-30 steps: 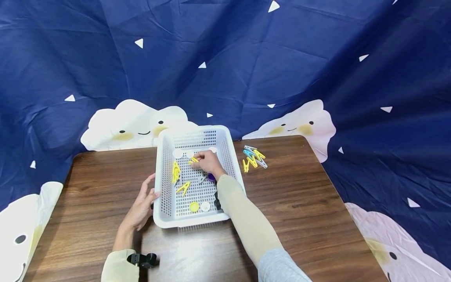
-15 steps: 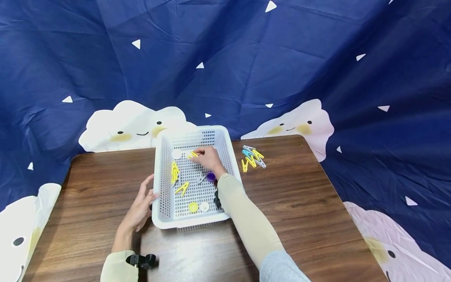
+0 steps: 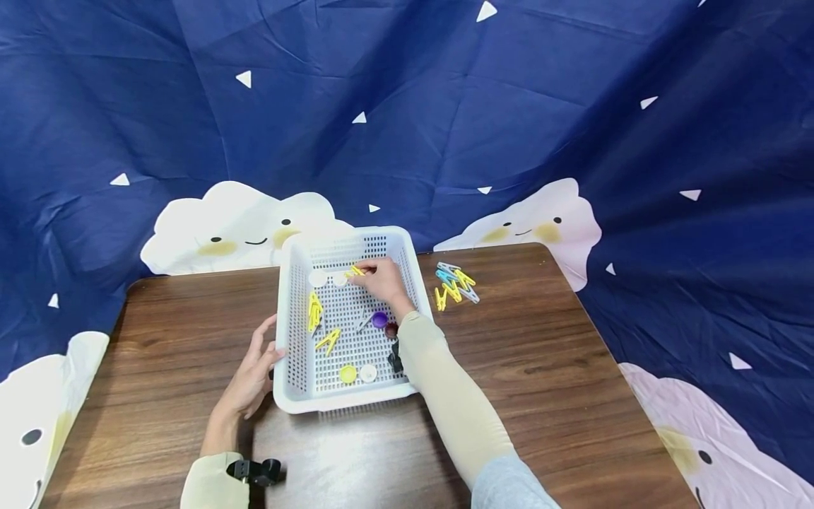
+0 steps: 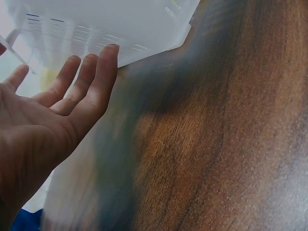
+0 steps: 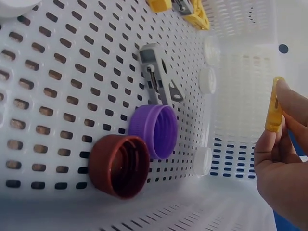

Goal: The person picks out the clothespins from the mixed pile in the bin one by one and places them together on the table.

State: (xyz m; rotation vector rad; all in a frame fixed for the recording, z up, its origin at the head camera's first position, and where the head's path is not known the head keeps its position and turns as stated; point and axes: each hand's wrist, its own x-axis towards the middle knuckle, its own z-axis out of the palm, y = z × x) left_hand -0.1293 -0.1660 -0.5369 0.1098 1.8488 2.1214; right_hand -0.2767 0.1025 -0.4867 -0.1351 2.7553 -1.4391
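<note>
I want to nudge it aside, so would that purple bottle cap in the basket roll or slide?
The purple bottle cap lies tilted against the brown cap, so it would probably tip flat. It looks light; the white basket has a perforated floor that may snag it.

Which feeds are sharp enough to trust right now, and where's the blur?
Head view: evenly lit, sharp, slight wide-angle bend at the edges. Left wrist view: table and basket smeared, basket overexposed; left hand clearer. Right wrist view: crisp on the purple cap; right hand soft at the edge.
</note>
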